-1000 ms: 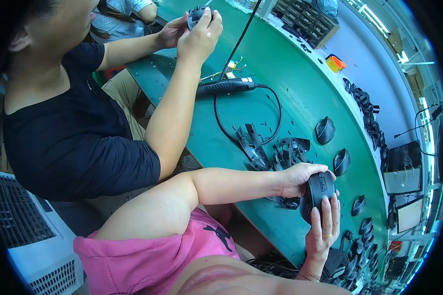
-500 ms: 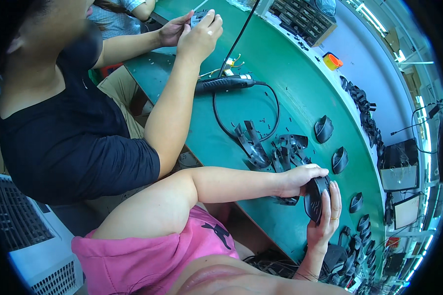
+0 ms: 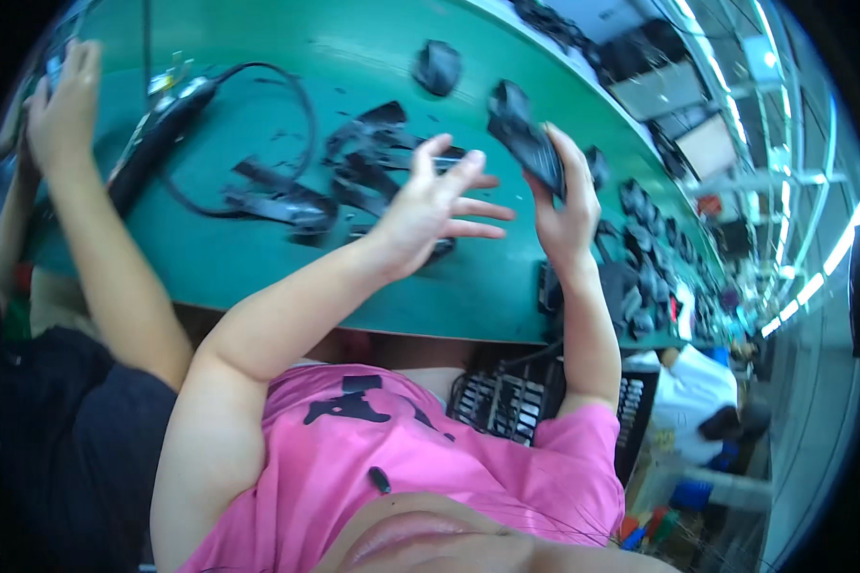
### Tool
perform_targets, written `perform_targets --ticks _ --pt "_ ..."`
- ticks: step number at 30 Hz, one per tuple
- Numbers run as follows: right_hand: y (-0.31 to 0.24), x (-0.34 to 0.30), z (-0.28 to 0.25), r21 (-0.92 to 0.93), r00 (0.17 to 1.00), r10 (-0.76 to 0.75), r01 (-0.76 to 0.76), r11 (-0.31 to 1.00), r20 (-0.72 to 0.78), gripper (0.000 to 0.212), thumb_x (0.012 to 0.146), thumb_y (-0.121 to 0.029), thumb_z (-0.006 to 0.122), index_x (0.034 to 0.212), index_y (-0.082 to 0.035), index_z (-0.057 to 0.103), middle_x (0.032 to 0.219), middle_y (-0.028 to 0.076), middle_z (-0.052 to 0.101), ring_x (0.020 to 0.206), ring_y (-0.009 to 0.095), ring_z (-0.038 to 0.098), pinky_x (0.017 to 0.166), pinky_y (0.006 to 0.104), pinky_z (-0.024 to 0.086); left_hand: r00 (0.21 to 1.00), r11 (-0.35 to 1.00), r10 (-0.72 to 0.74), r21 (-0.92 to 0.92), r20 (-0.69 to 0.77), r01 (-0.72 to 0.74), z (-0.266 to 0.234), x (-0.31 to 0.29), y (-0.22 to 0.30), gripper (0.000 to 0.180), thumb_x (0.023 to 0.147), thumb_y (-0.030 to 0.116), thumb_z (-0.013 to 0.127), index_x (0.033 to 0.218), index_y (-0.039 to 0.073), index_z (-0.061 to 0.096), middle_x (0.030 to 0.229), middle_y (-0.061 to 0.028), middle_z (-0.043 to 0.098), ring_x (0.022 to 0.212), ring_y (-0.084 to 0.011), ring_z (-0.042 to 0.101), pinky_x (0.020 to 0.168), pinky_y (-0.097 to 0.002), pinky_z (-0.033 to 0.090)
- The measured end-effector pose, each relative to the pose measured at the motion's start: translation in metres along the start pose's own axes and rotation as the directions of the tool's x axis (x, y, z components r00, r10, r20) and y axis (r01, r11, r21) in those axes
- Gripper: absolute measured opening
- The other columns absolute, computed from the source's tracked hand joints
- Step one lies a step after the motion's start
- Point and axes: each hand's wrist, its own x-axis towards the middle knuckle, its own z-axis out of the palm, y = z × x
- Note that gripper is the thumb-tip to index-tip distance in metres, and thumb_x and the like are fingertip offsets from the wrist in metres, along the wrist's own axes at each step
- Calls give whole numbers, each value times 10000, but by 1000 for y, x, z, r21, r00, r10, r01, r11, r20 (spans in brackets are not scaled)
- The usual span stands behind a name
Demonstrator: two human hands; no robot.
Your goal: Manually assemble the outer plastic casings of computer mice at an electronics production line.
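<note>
Green bench top (image 3: 258, 258) carries everything, and places are told from it. Over its near edge the right hand (image 3: 566, 205) is clenched around a black mouse shell (image 3: 526, 141), lifted clear of the bench and tilted. Just beside it the left hand (image 3: 432, 205) is released, fingers (image 3: 483, 206) spread wide, holding nothing and hovering above a heap of black plastic parts (image 3: 354, 167) lying mid-bench. Another dark shell (image 3: 438, 67) sits alone toward the far side. At the bench's left end a black tool (image 3: 158, 134) lies with its cable (image 3: 296, 105) looping toward the heap. Beside that, a neighbour's hand (image 3: 65, 95) rests raised over the bench, the dark-sleeved arm coming up from below the near edge.
</note>
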Motion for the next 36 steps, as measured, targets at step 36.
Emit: perform_targets --ticks 36 --pt "-62 -65 20 16 825 -23 16 1000 565 492 744 -313 810 1097 -35 608 978 124 656 813 296 658 678 400 519 876 791 462 383 140 -478 -10 9 -32 278 992 84 470 1257 40 401 1011 -107 600 789 -153 632 688 -304 518"
